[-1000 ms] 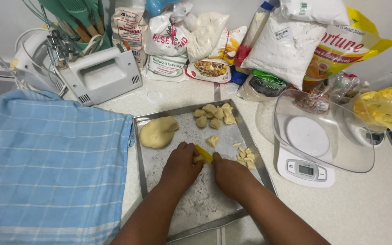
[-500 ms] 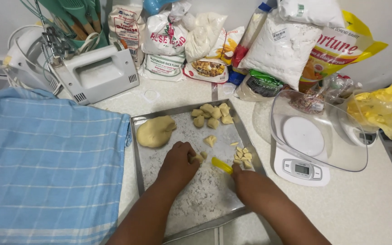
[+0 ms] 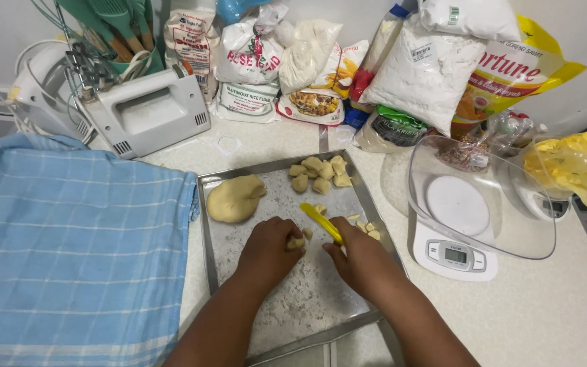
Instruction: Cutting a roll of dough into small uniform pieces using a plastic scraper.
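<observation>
- Left hand [image 3: 266, 250] pinches a small dough piece [image 3: 296, 242] with curled fingers, low over the floured tray [image 3: 209, 224].
- Right hand [image 3: 361, 261] grips a yellow knife [image 3: 321, 221] (blade angled up-left), just beside that piece.
- Dough ball [image 3: 234, 198] lies in the tray's far-left corner; cut pieces [image 3: 319, 173] cluster at its far edge.
- Scale [image 3: 456, 255] stands right of the tray.

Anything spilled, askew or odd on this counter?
Nothing stands out. The metal tray sits slightly skewed on the counter, flour-dusted; the left hand holds a dough piece, and the right hand a yellow scraper.
</observation>
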